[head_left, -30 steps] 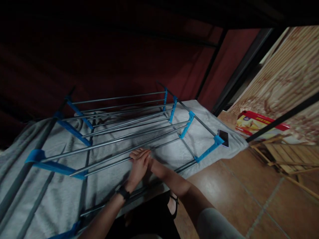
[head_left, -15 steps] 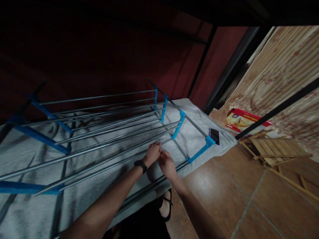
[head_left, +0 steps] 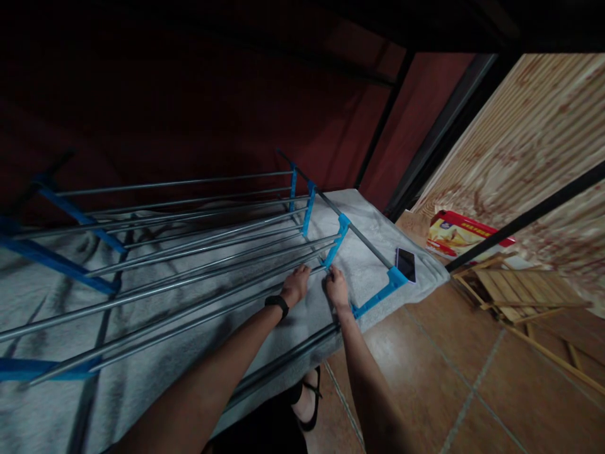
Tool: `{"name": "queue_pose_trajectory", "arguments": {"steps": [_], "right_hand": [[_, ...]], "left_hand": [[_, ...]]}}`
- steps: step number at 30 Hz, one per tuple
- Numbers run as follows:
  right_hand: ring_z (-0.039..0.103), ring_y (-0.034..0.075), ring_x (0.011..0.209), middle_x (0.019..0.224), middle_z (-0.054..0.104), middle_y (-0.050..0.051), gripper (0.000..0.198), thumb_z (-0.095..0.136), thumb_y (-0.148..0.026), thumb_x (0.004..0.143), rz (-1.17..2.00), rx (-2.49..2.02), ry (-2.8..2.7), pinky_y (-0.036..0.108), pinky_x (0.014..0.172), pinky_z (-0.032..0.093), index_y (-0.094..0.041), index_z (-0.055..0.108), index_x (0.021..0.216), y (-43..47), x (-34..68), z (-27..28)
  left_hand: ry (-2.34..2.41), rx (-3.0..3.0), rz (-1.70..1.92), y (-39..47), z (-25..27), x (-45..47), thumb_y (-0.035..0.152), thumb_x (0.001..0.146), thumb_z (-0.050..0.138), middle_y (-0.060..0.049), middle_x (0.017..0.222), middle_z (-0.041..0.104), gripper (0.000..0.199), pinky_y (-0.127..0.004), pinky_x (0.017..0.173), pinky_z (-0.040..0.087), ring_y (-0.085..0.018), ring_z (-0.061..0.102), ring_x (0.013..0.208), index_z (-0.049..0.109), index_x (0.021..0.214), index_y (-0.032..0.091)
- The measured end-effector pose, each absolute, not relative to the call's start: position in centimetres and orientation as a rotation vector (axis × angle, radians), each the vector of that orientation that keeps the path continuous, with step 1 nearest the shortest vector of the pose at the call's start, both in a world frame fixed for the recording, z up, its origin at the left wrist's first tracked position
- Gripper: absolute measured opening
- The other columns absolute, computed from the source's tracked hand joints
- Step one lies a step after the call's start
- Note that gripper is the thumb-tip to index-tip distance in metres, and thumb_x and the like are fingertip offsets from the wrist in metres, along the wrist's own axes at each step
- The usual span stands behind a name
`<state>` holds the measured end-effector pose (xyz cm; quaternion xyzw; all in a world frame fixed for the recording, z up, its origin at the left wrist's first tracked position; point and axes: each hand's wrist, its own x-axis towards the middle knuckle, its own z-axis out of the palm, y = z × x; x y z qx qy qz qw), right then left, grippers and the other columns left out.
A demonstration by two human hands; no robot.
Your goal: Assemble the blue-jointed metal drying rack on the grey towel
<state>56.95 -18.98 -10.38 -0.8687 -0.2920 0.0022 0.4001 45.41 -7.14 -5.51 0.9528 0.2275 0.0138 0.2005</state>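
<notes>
A rack of grey metal tubes point(head_left: 179, 281) with blue plastic connectors point(head_left: 336, 241) lies on a cloth-covered surface. My left hand point(head_left: 296, 285), with a black band at the wrist, is closed around a lower front tube point(head_left: 258, 296) near its right end. My right hand point(head_left: 337, 290) is just to the right, its fingers curled together against the bottom end of a blue connector, where that tube ends. What lies between the right fingertips is hidden. Closer to me, a front right connector point(head_left: 378, 299) sits beside my right wrist.
A grey cloth point(head_left: 373, 221) covers the surface. A phone point(head_left: 405, 265) lies near its right end. Loose tubes point(head_left: 288, 353) lie along the front edge. On the tiled floor are a red and yellow box point(head_left: 458, 233) and a folded wooden chair point(head_left: 529, 287). A dark metal frame stands around.
My hands, close together before, have moved apart. The right one has gone up and right to the connector, and the left slightly right along the tube. The rack's left end has shifted left in view.
</notes>
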Motion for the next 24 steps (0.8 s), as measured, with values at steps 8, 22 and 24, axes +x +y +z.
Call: {"name": "queue_pose_trajectory", "arguments": {"steps": [8,22,24], "right_hand": [[0.053,0.02,0.081,0.092,0.058,0.008,0.045,0.042,-0.011,0.081,0.015,-2.213,-0.884,0.033,0.083,0.047,-0.013,0.065,0.119,-19.0,57.9,-10.4],[0.048,0.018,0.074,0.086,0.057,0.005,0.035,0.046,-0.017,0.079,-0.018,-2.197,-0.971,0.031,0.076,0.045,-0.016,0.063,0.11,-19.4,57.9,-10.7],[0.048,0.018,0.075,0.086,0.057,0.005,0.035,0.047,-0.017,0.079,-0.021,-2.201,-0.971,0.031,0.076,0.046,-0.016,0.063,0.11,-19.4,57.8,-10.7]], "left_hand": [[0.651,2.551,-0.013,-6.8,-5.7,44.6,0.0,0.09,0.036,-0.008,0.143,0.058,0.061,-0.037,0.106,0.047,-0.022,0.056,0.13,0.052,0.143,0.027],[0.698,2.538,-0.063,-7.6,-5.0,44.2,0.017,0.099,0.036,-0.007,0.137,0.062,0.051,-0.039,0.1,0.051,-0.024,0.062,0.122,0.049,0.146,0.033],[0.694,2.538,-0.048,-7.6,-5.1,44.2,0.016,0.099,0.034,-0.008,0.137,0.062,0.052,-0.04,0.101,0.05,-0.024,0.062,0.122,0.049,0.146,0.033]]}}
